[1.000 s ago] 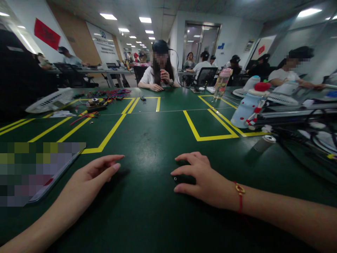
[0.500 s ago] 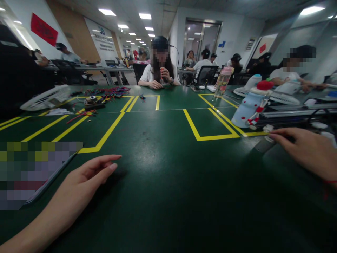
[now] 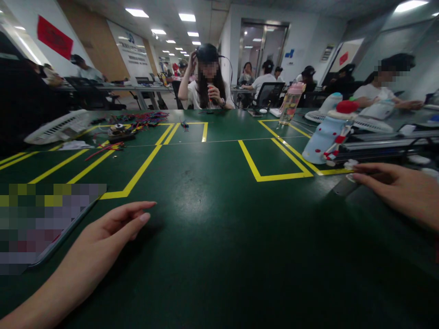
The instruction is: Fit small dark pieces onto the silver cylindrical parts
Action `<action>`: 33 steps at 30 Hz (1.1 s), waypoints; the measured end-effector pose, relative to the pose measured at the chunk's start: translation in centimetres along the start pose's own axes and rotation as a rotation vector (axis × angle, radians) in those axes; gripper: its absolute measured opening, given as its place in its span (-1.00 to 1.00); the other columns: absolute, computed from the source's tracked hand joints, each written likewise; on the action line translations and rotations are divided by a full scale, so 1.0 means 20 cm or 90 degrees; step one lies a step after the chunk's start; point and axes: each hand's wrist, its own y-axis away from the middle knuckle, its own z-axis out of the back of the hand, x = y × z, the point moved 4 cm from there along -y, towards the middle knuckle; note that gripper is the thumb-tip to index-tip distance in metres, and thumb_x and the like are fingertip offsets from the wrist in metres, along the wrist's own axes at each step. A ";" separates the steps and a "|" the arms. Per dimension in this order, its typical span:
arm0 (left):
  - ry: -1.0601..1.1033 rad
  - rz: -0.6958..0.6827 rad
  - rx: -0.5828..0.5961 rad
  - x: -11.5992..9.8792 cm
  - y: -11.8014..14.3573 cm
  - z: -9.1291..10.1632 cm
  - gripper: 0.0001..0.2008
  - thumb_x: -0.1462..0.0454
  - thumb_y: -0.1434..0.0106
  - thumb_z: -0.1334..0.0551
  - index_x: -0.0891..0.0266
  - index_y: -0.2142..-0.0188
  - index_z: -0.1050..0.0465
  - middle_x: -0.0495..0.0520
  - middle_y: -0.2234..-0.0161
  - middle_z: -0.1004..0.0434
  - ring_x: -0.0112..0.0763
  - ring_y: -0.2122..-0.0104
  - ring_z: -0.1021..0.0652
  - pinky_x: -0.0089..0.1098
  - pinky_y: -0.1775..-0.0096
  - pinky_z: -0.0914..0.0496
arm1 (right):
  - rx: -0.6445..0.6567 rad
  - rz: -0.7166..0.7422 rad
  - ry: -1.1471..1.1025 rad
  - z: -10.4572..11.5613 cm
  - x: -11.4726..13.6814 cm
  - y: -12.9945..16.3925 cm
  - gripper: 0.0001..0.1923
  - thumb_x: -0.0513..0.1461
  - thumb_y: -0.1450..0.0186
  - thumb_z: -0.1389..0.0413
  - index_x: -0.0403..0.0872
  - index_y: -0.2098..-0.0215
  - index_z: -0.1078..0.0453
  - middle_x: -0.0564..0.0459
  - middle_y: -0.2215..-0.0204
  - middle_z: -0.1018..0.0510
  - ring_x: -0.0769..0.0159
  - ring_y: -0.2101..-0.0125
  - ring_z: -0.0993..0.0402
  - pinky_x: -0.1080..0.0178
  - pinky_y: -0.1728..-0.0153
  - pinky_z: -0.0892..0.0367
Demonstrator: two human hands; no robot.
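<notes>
Resting flat, open left hand (image 3: pixel 113 228) — right hand (image 3: pixel 398 189) outstretched, fingertips on small cylinder (image 3: pixel 343 185)

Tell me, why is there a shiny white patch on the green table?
Head view: the ceiling lights bounce off the green table as soft glare between the left hand and right hand; the edges bend and look stretched, and the far people are fuzzy.

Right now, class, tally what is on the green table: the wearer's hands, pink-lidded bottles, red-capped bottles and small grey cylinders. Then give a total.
Hands: 2 (left hand, right hand)
Pink-lidded bottle: 1
Red-capped bottle: 1
Small grey cylinder: 1
Total: 5
</notes>
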 end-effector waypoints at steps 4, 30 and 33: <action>0.000 -0.003 0.006 0.02 -0.01 0.00 -0.44 -0.14 -0.17 -0.21 -0.07 -0.12 -0.33 -0.03 0.17 -0.49 -0.25 0.24 -0.42 -0.34 0.27 -0.27 | -0.040 -0.074 -0.011 0.00 -0.01 0.00 -0.50 0.16 -0.12 -0.10 0.04 0.15 -0.48 0.03 0.27 -0.58 0.21 0.33 -0.46 0.19 0.29 -0.27; -0.045 -0.016 0.010 -0.07 0.02 -0.02 -0.48 -0.12 -0.19 -0.19 0.03 -0.05 -0.40 0.01 0.12 -0.55 -0.17 0.15 -0.50 -0.30 0.24 -0.37 | 0.237 0.621 -0.489 -0.18 1.18 0.70 -0.74 -0.25 -0.22 -0.13 0.00 0.12 -0.25 0.08 0.10 -0.46 0.42 0.16 -0.41 0.23 0.10 -0.38; -0.090 -0.088 0.045 -0.17 0.03 -0.10 -0.54 -0.08 -0.20 -0.19 0.08 0.02 -0.46 0.00 0.28 -0.55 -0.23 0.30 -0.53 -0.31 0.30 -0.38 | 0.262 0.579 -0.498 -0.22 1.16 0.70 -0.59 -0.21 -0.22 -0.16 0.04 -0.01 -0.21 0.07 0.05 -0.43 0.39 0.09 -0.40 0.20 0.03 -0.37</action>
